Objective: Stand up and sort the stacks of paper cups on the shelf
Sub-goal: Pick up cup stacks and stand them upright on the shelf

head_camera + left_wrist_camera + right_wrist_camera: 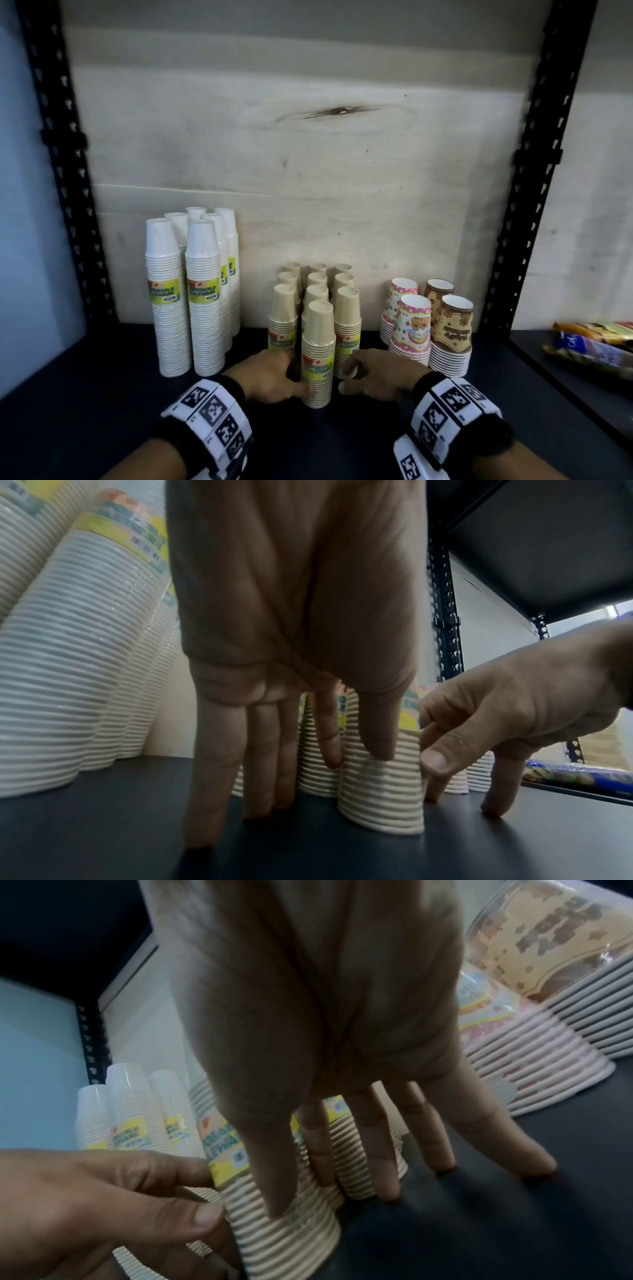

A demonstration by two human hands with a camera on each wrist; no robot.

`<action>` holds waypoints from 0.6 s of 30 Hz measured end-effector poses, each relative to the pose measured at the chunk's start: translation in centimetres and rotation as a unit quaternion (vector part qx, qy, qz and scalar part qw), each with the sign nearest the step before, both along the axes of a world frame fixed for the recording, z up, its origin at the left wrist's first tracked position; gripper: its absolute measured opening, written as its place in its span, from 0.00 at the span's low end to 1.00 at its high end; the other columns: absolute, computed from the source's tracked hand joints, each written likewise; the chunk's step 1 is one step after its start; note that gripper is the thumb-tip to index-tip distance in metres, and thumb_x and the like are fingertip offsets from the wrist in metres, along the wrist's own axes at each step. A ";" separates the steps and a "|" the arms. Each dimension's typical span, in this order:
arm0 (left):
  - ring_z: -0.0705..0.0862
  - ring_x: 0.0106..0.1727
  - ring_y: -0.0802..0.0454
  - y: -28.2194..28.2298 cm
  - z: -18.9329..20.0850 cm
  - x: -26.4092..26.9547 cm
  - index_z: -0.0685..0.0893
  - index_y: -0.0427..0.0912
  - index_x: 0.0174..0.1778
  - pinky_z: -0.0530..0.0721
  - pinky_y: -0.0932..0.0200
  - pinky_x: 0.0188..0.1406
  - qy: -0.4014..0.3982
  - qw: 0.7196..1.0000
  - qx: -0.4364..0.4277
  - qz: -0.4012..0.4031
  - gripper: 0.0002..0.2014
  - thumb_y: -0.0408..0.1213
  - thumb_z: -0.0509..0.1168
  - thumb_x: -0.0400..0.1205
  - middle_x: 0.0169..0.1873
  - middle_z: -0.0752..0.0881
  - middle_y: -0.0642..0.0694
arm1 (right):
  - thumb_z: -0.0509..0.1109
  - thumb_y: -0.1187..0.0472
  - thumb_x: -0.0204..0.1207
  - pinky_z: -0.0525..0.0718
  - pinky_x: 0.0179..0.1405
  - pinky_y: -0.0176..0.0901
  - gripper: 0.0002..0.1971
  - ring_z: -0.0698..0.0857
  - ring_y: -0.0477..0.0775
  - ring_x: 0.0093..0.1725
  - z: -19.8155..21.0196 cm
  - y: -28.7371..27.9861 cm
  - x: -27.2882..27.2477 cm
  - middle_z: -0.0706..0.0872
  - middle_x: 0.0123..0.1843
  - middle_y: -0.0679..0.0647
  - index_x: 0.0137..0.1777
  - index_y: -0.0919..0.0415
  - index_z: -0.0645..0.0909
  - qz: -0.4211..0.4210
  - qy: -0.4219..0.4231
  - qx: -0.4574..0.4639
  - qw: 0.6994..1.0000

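Three groups of cup stacks stand on the dark shelf [102, 404] in front of me: tall white stacks [191, 291] on the left, kraft-brown stacks [317, 301] in the middle, and printed stacks, pink [409, 325] and brown-patterned [452, 329], on the right. All stand upright with the cup bases upward. My two hands sit either side of the front brown stack [318, 356], which stands ahead of the other brown ones and wears a yellow-green label. My left hand [270, 377] is against that stack's left side; from the left wrist view its thumb [377, 723] lies flat on the ribbed rims, the index finger reaches in behind between stacks, and the other fingers [219, 764] point straight down to the shelf, so the hand is extended and touching rather than wrapped round. My right hand [380, 375] is close by the stack's right side; from the right wrist view its thumb [270, 1150] lies over the stack's rims and its fingers are straight, tips near or on the shelf board. I cannot tell whether that thumb presses the stack. Off to the far right, on the neighbouring shelf section, lie some colourful packets [596, 346]. A pale wooden back panel [308, 154] and black perforated uprights [54, 137] frame the bay.
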State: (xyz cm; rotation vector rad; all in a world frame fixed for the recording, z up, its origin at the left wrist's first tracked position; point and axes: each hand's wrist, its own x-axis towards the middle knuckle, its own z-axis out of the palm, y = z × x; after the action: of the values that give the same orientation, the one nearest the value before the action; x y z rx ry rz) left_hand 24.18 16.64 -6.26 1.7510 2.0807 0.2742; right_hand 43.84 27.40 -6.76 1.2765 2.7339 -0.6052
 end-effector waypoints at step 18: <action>0.76 0.72 0.53 0.6 -0.1 -0.5 0.72 0.58 0.77 0.72 0.62 0.70 0.003 0.999 -0.034 0.004 0.29 0.60 0.64 0.79 0.74 0.76 0.51 | 0.70 0.44 0.78 0.76 0.70 0.47 0.26 0.80 0.52 0.67 0.2 -1.3 -2.0 0.82 0.70 0.50 0.74 0.52 0.75 0.024 0.016 -0.013 1.000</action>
State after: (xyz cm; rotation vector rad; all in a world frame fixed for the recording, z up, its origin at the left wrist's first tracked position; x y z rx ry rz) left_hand 23.71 17.19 -6.40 1.7059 2.0760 0.1989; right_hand 41.79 26.10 -6.61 1.2027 2.7641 -0.6592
